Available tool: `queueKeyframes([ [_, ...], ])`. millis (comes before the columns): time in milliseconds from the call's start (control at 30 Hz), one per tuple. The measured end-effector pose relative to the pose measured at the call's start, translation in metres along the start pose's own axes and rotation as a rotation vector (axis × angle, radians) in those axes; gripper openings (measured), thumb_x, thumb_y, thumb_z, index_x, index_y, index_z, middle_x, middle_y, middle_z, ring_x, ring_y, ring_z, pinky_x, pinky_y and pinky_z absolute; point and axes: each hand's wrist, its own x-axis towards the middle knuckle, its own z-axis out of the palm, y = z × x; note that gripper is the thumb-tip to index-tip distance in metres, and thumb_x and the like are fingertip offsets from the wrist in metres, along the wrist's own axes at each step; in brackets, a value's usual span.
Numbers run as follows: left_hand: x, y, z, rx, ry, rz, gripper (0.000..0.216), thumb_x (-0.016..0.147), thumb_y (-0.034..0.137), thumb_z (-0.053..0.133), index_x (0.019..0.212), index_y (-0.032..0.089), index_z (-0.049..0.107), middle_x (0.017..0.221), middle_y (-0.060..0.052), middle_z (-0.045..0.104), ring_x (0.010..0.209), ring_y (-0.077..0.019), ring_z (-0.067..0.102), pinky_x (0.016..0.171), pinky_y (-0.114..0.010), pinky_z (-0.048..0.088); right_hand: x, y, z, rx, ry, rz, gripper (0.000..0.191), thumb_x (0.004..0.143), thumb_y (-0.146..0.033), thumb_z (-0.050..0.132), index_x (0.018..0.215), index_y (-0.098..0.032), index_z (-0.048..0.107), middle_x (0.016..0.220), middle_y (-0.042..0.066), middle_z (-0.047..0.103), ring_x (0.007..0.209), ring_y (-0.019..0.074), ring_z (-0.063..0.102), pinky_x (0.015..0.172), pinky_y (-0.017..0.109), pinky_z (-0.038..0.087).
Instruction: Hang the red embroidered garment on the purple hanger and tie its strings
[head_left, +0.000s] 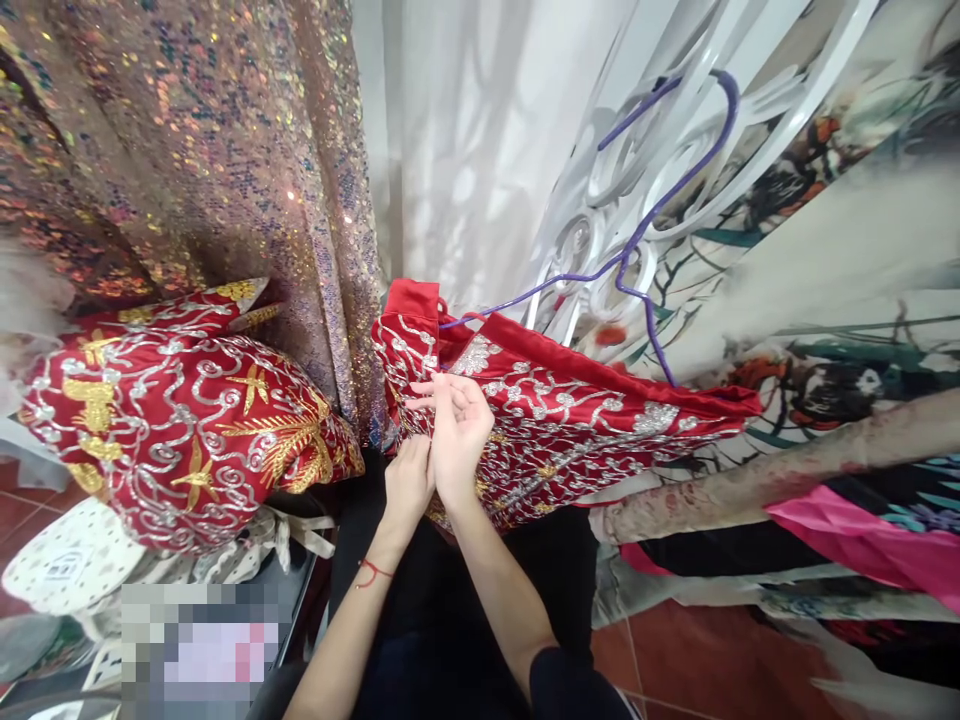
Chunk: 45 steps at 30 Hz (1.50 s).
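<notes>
A red garment (570,410) with silver and gold embroidery hangs on a purple hanger (660,200) in front of me. My left hand (409,478), with a red thread round its wrist, is closed on the garment's front edge near the lower left. My right hand (457,425) is raised just above it, fingers curled and pinching the embroidered cloth near the collar side. Both hands touch each other at the garment's opening.
A second red embroidered garment (172,430) lies bundled at the left. A sequined curtain (195,140) hangs behind it, a white sheer curtain (465,130) in the middle. Printed floral fabrics (847,300) and a pink cloth (862,540) hang at the right. White ornate metalwork (675,130) carries the hanger.
</notes>
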Motion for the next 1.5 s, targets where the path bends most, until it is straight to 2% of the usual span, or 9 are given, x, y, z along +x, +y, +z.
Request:
queueKeyframes([
  [233,0.005,-0.002,-0.007,-0.033,0.014,0.023,0.016,0.094,0.025,0.05,0.098,0.02,0.065,0.095,-0.008,0.07,0.09,-0.0211,0.066,0.072,-0.028,0.053,0.001,0.001,0.0,-0.042,-0.039,-0.019,0.024,0.092,-0.041,0.061,0.087,-0.018,0.057,0.075,0.003,0.076,0.054,0.0133,0.069,0.059,0.026,0.056],
  [400,0.031,-0.007,-0.03,-0.32,0.251,0.078,0.009,0.09,0.029,0.055,0.09,0.021,0.057,0.089,-0.004,0.064,0.084,-0.0186,0.063,0.077,-0.03,0.051,0.002,-0.018,-0.051,-0.406,-0.232,-0.144,0.022,0.095,-0.039,0.061,0.094,-0.019,0.068,0.077,0.003,0.075,0.06,0.0143,0.069,0.06,0.027,0.057],
  [633,0.112,0.021,-0.081,-0.519,0.783,0.09,0.033,0.097,0.043,0.052,0.117,0.018,0.055,0.118,-0.012,0.059,0.112,-0.0212,0.056,0.099,-0.037,0.045,0.028,-0.107,-0.198,-0.955,0.416,-1.033,0.019,0.094,-0.034,0.06,0.097,-0.02,0.072,0.091,0.008,0.069,0.086,0.0237,0.066,0.074,0.038,0.053],
  [733,0.149,0.033,-0.097,-0.616,0.708,0.078,0.045,0.095,0.059,0.051,0.112,0.018,0.059,0.112,-0.01,0.063,0.107,-0.0219,0.058,0.1,-0.038,0.044,0.051,-0.135,-0.243,-1.133,0.275,-0.927,0.038,0.09,-0.043,0.063,0.12,-0.019,0.067,0.117,0.014,0.063,0.113,0.0312,0.059,0.084,0.042,0.051],
  [867,0.173,0.033,-0.113,-0.809,0.464,0.141,0.05,0.087,0.07,0.057,0.08,0.02,0.057,0.072,0.001,0.052,0.068,-0.0137,0.049,0.071,-0.029,0.046,0.077,-0.145,-0.274,-1.019,-0.142,-0.407,0.043,0.093,-0.06,0.053,0.091,-0.021,0.071,0.086,0.006,0.066,0.084,0.0223,0.061,0.075,0.035,0.05],
  [967,0.171,0.026,-0.123,-0.868,0.425,0.227,0.051,0.085,0.068,0.063,0.068,0.021,0.052,0.064,0.004,0.041,0.059,-0.0117,0.038,0.06,-0.027,0.039,0.085,-0.142,-0.277,-0.883,-0.185,-0.247,0.047,0.088,-0.065,0.06,0.076,-0.02,0.063,0.07,0.001,0.058,0.063,0.0149,0.05,0.06,0.029,0.041],
  [1133,0.157,0.023,-0.134,-0.731,0.46,0.301,0.043,0.091,0.061,0.057,0.078,0.021,0.062,0.066,0.002,0.048,0.059,-0.0121,0.039,0.059,-0.028,0.035,0.079,-0.136,-0.251,-1.038,0.046,-0.508,0.044,0.094,-0.06,0.053,0.071,-0.022,0.051,0.062,-0.004,0.042,0.057,0.0126,0.037,0.056,0.029,0.032],
  [1333,0.146,0.046,-0.135,-0.524,0.518,0.345,0.038,0.096,0.052,0.054,0.077,0.021,0.064,0.059,0.004,0.045,0.055,-0.012,0.037,0.058,-0.029,0.033,0.068,-0.136,-0.217,-1.311,0.107,-0.793,0.036,0.1,-0.049,0.045,0.079,-0.022,0.056,0.072,0.003,0.058,0.069,0.0171,0.053,0.069,0.03,0.042],
  [1500,0.141,0.066,-0.134,-0.713,0.606,0.356,0.041,0.096,0.057,0.053,0.081,0.02,0.063,0.064,0.003,0.049,0.06,-0.0119,0.043,0.06,-0.028,0.037,0.073,-0.14,-0.202,-1.067,0.216,-0.8,0.04,0.1,-0.05,0.048,0.072,-0.022,0.05,0.065,-0.002,0.045,0.061,0.0147,0.044,0.063,0.03,0.038],
])
